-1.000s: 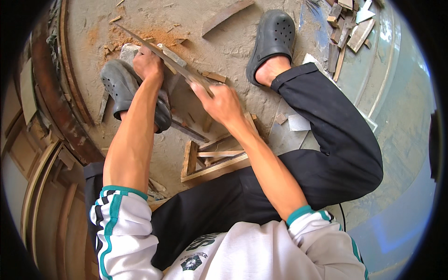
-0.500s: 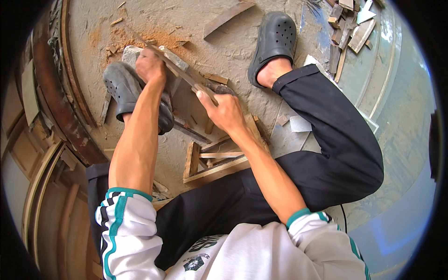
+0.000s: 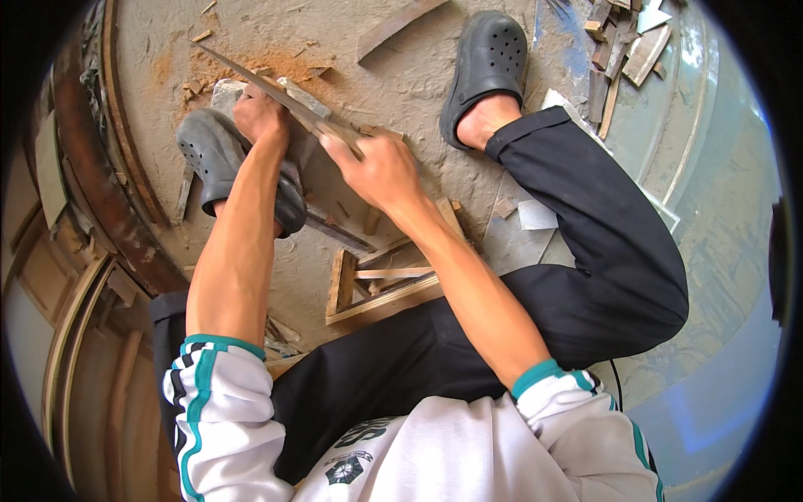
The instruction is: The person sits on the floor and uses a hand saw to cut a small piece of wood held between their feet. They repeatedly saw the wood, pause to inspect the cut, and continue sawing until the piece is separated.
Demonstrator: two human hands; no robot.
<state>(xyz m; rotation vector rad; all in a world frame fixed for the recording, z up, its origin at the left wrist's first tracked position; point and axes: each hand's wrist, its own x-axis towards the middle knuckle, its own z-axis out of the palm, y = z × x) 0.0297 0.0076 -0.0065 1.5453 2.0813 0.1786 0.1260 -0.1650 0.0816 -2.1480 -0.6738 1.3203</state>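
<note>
My right hand (image 3: 383,171) is closed round the handle end of a handsaw (image 3: 288,102). The saw's long narrow blade slants away to the far left, its tip over the floor. My left hand (image 3: 261,117) is curled beside the blade, next to a pale, rough block (image 3: 227,95); what its fingers press on or grip is hidden. A second pale block piece (image 3: 304,97) shows just beyond the blade. Orange-brown sawdust (image 3: 284,65) lies on the floor past the blade. My left shoe (image 3: 219,159) rests close to the left hand.
A small wooden frame (image 3: 385,311) lies between my legs. My right shoe (image 3: 489,71) stands at the far side, near a loose board (image 3: 400,29). Wood offcuts (image 3: 615,58) are heaped at the far right beside glass sheets (image 3: 711,201). Curved wooden pieces (image 3: 104,167) line the left.
My right hand has pushed the saw forward and to the left, so its blade reaches farther past the left hand. The left hand stays at nearly the same spot beside the block.
</note>
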